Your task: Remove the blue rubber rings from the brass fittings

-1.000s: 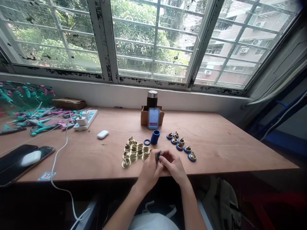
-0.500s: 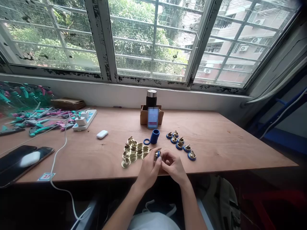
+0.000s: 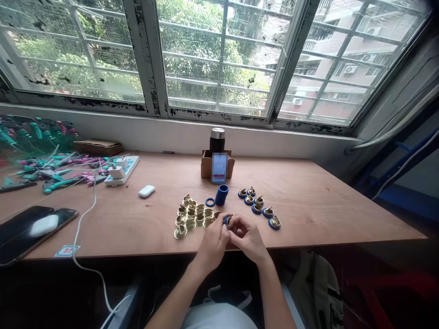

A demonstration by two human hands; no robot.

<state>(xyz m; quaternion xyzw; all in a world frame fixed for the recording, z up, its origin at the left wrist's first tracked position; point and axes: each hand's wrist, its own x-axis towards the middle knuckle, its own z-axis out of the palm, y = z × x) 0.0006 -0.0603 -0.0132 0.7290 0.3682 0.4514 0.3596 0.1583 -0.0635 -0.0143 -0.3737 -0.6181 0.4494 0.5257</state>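
Big wooden table (image 3: 308, 214). Just in front of the blue ring stack (image 3: 222, 195), left hand (image 3: 212, 242) and right hand (image 3: 248, 237), both closed on one small fitting (image 3: 227, 219) with a blue ring (image 3: 225, 221). Left of the stack, loose brass fittings (image 3: 190, 224); right of it, ringed fittings (image 3: 262, 209). Fitting likely hard, heavy for its size, a bit slippery. Best grip: the stiff metal edge. Ring likely soft and stretchy.

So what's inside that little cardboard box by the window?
A dark bottle with a steel cap rises from the cardboard box, with a blurred card at the front. The box walls hide the bottle's lower part and anything else inside.
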